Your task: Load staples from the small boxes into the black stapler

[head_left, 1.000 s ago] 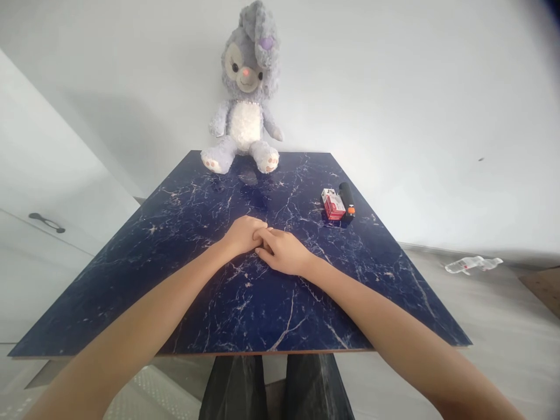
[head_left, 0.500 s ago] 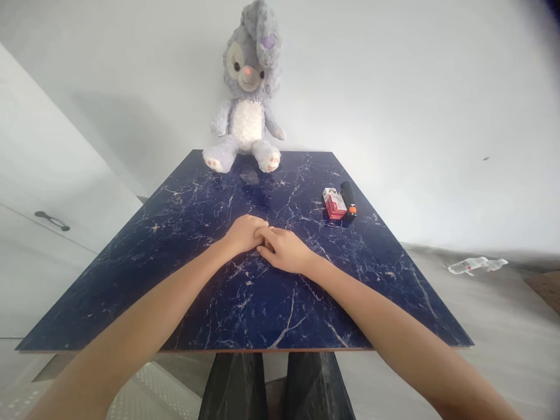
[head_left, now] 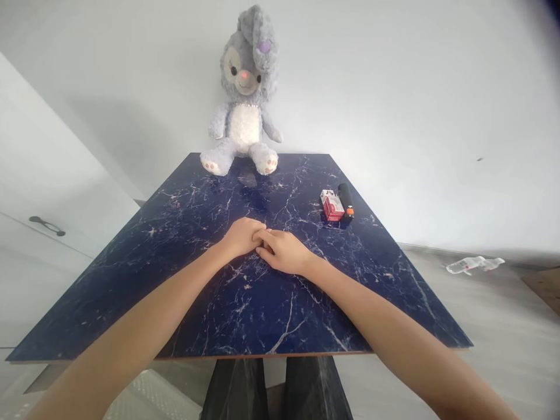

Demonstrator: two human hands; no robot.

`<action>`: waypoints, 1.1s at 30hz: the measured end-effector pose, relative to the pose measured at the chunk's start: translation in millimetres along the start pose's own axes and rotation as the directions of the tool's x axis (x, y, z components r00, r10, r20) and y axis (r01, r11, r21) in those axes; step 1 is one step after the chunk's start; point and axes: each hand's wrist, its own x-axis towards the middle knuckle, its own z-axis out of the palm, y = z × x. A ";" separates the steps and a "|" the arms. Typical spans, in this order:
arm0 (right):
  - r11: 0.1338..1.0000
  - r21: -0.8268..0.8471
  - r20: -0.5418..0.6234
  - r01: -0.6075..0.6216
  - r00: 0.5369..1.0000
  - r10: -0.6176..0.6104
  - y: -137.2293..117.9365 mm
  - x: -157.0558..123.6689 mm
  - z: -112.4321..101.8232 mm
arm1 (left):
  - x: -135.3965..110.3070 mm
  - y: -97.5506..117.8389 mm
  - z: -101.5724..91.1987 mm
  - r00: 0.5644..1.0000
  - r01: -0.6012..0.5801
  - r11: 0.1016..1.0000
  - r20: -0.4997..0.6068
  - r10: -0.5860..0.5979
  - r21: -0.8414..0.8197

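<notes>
My left hand [head_left: 240, 236] and my right hand [head_left: 284, 251] rest together in the middle of a dark blue marble-patterned table [head_left: 184, 291]. The fingers of both are curled and interlocked, touching each other. Nothing shows between them. A grey and white plush rabbit [head_left: 245, 99] sits upright at the far edge, facing me. A small red and white box [head_left: 331, 205] lies at the right side of the table, with a black lighter with an orange end [head_left: 345, 200] right beside it.
A white wall stands behind the table. A white cabinet door with a dark handle [head_left: 47, 226] is at the left. A crushed clear plastic bottle [head_left: 475, 264] lies on the floor at the right. My dark trouser legs [head_left: 275, 388] show under the near edge.
</notes>
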 end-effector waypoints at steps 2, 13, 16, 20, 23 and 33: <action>1.000 -0.016 -0.009 0.012 1.000 -0.013 3.6 0.0 -1.7 | 0.1 -0.8 -0.1 1.000 0.013 1.000 0.003 -0.013 -0.002; 0.900 -0.316 -0.523 -0.299 0.847 0.097 43.3 -2.0 -51.1 | -0.3 -2.7 0.8 0.998 0.035 0.999 -0.051 -0.036 -0.033; 0.795 -0.357 -0.615 -0.491 0.764 0.195 57.8 -7.8 -60.4 | -1.8 -1.9 -1.0 0.998 0.037 0.996 -0.047 -0.041 -0.076; 0.606 -0.401 -0.680 -0.687 0.667 0.305 74.9 -20.5 -74.2 | -3.0 -0.6 -2.9 0.998 0.044 0.993 -0.039 -0.049 -0.107; 0.477 -0.370 -0.710 -0.797 0.574 0.409 85.3 -30.5 -82.3 | -3.1 -0.4 -3.1 0.998 0.042 0.993 -0.039 -0.047 -0.110; 0.395 -0.159 -0.507 -0.905 0.418 0.754 103.5 -36.9 -78.6 | -3.0 -1.5 -1.8 0.997 0.062 0.992 -0.036 -0.066 -0.109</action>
